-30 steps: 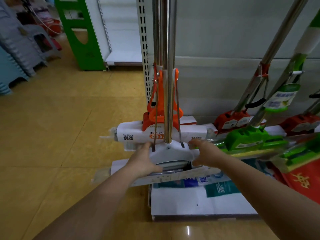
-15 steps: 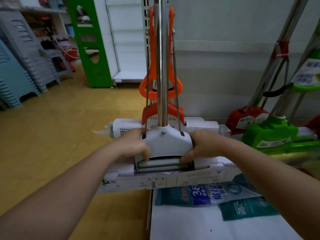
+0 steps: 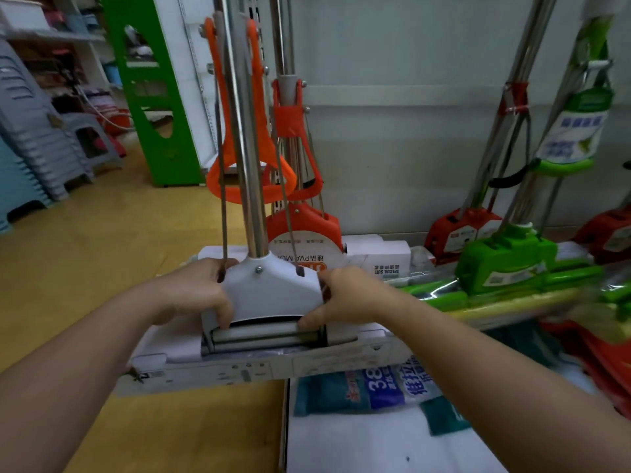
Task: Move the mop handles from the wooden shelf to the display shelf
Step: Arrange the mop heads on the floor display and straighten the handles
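Gripping the white mop head from both sides: left hand curling round its left flank with the thumb hooked under the lower edge by the rollers, right hand clasping the right flank, thumb likewise tucked beneath. Holding the mop upright, its steel pole rising out of the top of the picture, the orange squeeze handle looping round the pole and thin rods running down into the head. Hovering the wrapped white sponge block over the left edge of the low display shelf, partly above the yellow floor; contact with the shelf not being clear. Standing directly behind, just beside the held pole, an orange-headed mop leaning against the grey wall, its white sponge box lying across the back edge of the shelf. Crowding the right side, a red mop and a green mop leaning back, their heads close to the right forearm, a further red head showing at the right edge. Lying flat on the shelf under the arms, printed blue and teal packets. Standing well apart at the far left, a green shelf end panel and stacked grey plastic stools.
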{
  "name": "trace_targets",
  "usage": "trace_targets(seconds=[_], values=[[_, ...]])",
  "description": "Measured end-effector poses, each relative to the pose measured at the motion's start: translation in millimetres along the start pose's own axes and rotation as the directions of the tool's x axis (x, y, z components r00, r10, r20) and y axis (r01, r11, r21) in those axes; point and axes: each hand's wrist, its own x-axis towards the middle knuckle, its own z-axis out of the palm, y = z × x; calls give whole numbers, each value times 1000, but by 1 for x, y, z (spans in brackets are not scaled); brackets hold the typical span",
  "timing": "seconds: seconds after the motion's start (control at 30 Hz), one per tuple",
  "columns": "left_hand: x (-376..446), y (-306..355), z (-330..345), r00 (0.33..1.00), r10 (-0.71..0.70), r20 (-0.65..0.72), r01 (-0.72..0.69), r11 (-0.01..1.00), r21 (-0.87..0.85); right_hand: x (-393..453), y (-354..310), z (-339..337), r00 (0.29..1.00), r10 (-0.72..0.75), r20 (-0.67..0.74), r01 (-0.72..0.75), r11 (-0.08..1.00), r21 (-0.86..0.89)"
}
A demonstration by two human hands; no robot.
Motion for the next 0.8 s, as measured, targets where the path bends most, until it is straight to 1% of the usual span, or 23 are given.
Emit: trace_targets(seconds=[0.23,0.4,0.5,0.63,0.8], values=[[13,5,2,1000,25,-10,-26,999,-30,4,6,-1,999,38,-33,-38,999,-8],[29,14,13,998,65,-9,-65,997,-44,1,21,-11,997,58,-47,-60,998,-37],[34,16,16,996,87,-21,-88,995,-38,0,24,-13,995,67,-79,-73,994,-81],[38,16,13,997,72,-20,-73,997,-32,0,23,-13,994,63,-89,-73,991,-110],[48,22,12,997,79,18,-78,996,-42,1,26,-17,990,111,-91,-120,986,-112]])
